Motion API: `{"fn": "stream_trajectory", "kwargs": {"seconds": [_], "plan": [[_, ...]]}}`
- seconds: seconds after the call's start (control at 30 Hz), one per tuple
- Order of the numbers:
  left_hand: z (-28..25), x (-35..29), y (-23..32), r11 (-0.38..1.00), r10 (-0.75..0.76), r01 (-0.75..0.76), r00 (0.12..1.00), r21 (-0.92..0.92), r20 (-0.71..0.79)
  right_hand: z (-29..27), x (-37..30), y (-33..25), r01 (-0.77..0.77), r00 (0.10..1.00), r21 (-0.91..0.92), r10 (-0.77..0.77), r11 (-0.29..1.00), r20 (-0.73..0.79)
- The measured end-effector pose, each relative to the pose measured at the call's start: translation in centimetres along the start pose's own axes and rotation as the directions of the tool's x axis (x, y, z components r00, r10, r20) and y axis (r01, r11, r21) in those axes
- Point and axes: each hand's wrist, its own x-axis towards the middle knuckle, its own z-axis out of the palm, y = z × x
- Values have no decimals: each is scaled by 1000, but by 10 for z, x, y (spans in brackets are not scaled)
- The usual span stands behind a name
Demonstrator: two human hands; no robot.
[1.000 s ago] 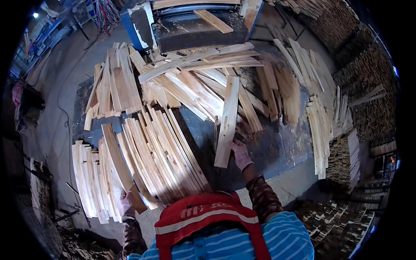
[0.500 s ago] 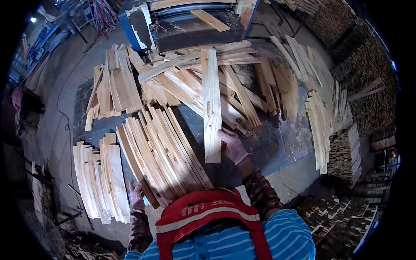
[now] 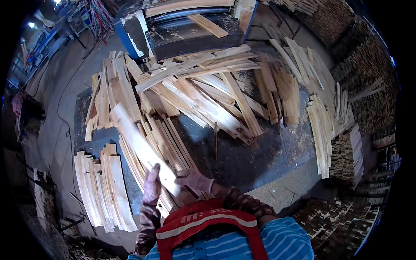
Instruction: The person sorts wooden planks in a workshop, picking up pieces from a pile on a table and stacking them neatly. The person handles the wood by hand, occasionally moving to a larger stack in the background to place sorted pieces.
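Note:
A pale wooden board (image 3: 139, 141), brightly lit and slightly blurred, slants over a row of narrow boards (image 3: 173, 141) standing on edge side by side. My gloved left hand (image 3: 152, 184) grips its left edge near the close end, thumb on top. At the same end, my gloved right hand (image 3: 195, 179) holds the right edge with its fingers closed. The board's far end points up and left, toward a loose stack of boards (image 3: 113, 89). Left of the row lies another bundle of boards (image 3: 104, 186).
Crisscrossed boards (image 3: 203, 97) cover the far middle of the dark sheet (image 3: 268, 151). Behind them stands a blue-sided machine (image 3: 195, 39) with one board (image 3: 208, 26) on its bed. More boards (image 3: 320, 134) lie at right, beside tall wood stacks (image 3: 368, 95). A cable (image 3: 65, 117) crosses the floor at left.
My right hand has carried the board from the middle leftward over the row, tilting it. My left hand has risen from beside the row and taken hold of the board too.

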Motion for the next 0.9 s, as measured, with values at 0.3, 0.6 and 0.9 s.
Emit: {"fn": "stream_trajectory", "kwargs": {"seconds": [0.3,0.6,0.9], "plan": [[-24,30,56,983,-88,104,990,154,-110,-99,21,-1,-526,655,-709,-308,470,-690],[-157,9,66,908,17,69,979,414,-202,-106,-154,149,-501,845,-835,334,226,-417],[-254,18,-49,689,50,251,919,680,-390,-150,-139,85,-478,639,-600,-215,642,-738]]}}
